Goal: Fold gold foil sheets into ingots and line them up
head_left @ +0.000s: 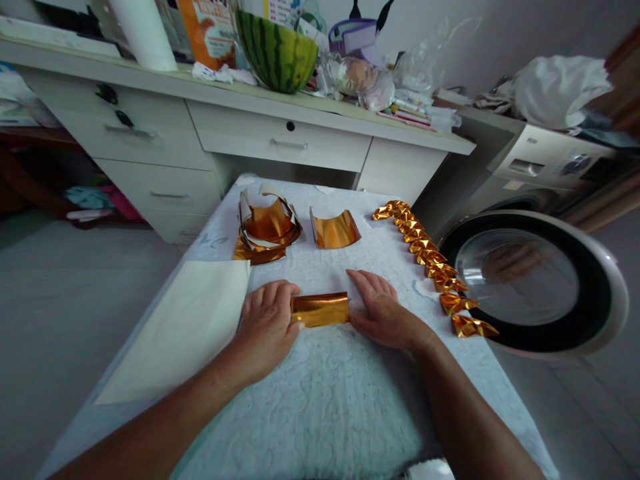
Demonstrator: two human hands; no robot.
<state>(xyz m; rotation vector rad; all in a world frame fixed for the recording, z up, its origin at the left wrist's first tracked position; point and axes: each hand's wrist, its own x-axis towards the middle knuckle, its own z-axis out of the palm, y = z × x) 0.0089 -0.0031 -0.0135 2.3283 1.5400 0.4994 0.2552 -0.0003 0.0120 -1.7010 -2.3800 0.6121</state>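
Note:
A gold foil sheet (321, 310), folded or curled into a narrow strip, lies on the cloth-covered table between my two hands. My left hand (270, 319) holds its left end, thumb at the near edge and fingers at the far edge. At the right end, my right hand (381, 308) grips the strip's edge, its fingers reaching forward. Beyond them rests a single curved gold sheet (337, 231). Farther left is a curled stack of gold sheets (269, 225). Folded gold pieces (429, 257) form a long row down the right side.
White paper (185, 327) lies at the table's left. Behind stands a white desk (320, 137) bearing a cut watermelon (277, 52), an orange bag (210, 30) and plastic bags. A washing machine with its round door (533, 280) open stands close to the table's right edge.

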